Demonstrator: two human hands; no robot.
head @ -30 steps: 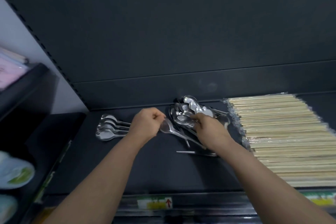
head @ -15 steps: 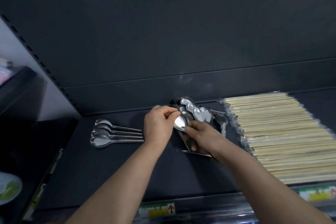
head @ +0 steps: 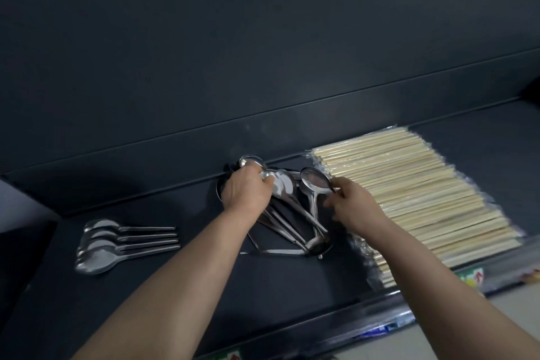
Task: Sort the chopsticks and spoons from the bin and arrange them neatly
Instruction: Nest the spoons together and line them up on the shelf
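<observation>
A loose pile of steel spoons (head: 292, 213) lies in the middle of the dark shelf (head: 204, 286), bowls toward the back wall. My left hand (head: 247, 193) curls over the bowls at the pile's far left and grips several of them. My right hand (head: 355, 207) sits at the pile's right side and pinches a single spoon (head: 314, 181) just below its bowl. Several spoons (head: 117, 241) lie in a neat row at the left, handles pointing right. Wrapped wooden chopsticks (head: 409, 196) are stacked side by side at the right.
The shelf's dark back wall (head: 263, 67) rises just behind the spoons. A price rail with coloured labels (head: 473, 275) runs along the shelf's front edge. Another dark shelf section (head: 26, 245) adjoins at the left.
My left hand moved right onto the bowls of the pile. My right hand shifted to the pile's right side and took hold of one spoon. The camera view moved closer.
</observation>
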